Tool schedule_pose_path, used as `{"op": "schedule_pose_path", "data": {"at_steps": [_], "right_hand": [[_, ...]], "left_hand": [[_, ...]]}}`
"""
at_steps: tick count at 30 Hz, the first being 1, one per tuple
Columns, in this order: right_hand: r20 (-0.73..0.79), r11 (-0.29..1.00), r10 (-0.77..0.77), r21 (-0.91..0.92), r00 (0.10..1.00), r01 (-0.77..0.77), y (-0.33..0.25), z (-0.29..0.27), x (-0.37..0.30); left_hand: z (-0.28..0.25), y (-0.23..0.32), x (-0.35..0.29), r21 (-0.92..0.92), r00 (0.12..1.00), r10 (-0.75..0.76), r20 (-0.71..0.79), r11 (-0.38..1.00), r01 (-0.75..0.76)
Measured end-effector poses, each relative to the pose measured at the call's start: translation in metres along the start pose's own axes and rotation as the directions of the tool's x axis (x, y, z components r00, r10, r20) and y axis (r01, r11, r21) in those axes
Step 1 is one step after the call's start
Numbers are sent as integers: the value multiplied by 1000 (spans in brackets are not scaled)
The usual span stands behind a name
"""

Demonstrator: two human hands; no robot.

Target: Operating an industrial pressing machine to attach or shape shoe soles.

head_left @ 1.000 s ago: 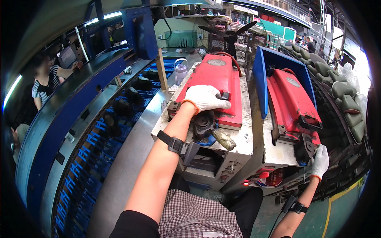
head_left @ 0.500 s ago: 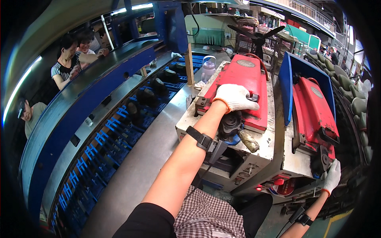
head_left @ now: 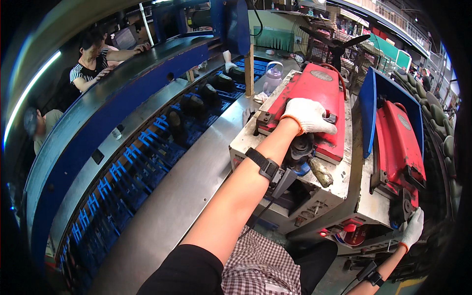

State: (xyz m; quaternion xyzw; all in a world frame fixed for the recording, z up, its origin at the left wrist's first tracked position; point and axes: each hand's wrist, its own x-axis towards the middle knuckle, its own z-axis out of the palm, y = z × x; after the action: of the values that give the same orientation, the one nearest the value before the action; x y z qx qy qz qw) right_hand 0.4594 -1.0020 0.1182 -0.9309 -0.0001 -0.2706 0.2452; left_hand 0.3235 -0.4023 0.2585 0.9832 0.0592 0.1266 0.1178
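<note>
Two long red metal covers (head_left: 318,87) are lying side by side atop off-white machines (head_left: 339,170). White-gloved left hand (head_left: 307,116) is grasping left cover's black handle (head_left: 331,117); white-gloved right hand (head_left: 413,230) is resting beside right machine's black rounded fitting (head_left: 407,206), cannot tell whether gripping.

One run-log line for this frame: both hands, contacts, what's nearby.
left hand: on black handle, left red cover | right hand: at right machine's front, contact unclear | nearby: purple bottle

Black handle (head_left: 331,117) partly hidden behind left grip (head_left: 308,116); right grip (head_left: 413,229): finger contact unclear (too small).
</note>
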Motion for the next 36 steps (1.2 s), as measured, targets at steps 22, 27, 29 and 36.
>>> {"op": "schedule_pose_path", "data": {"at_steps": [22,27,29,36], "right_hand": [[39,1000,14,25,999,-15,4,-4,6],[62,999,-54,-5,997,54,10,-1,11],[37,1000,-29,-6,999,30,7,2,11],[53,988,45,145,998,-52,30,6,20]], "left_hand": [[2,2,-3,17,999,-15,-30,1000,16],[7,-3,-4,15,995,2,-100,1000,0],[7,-4,-5,16,994,-9,-106,1000,11],[6,0,-7,17,993,18,-119,1000,-16]]}}
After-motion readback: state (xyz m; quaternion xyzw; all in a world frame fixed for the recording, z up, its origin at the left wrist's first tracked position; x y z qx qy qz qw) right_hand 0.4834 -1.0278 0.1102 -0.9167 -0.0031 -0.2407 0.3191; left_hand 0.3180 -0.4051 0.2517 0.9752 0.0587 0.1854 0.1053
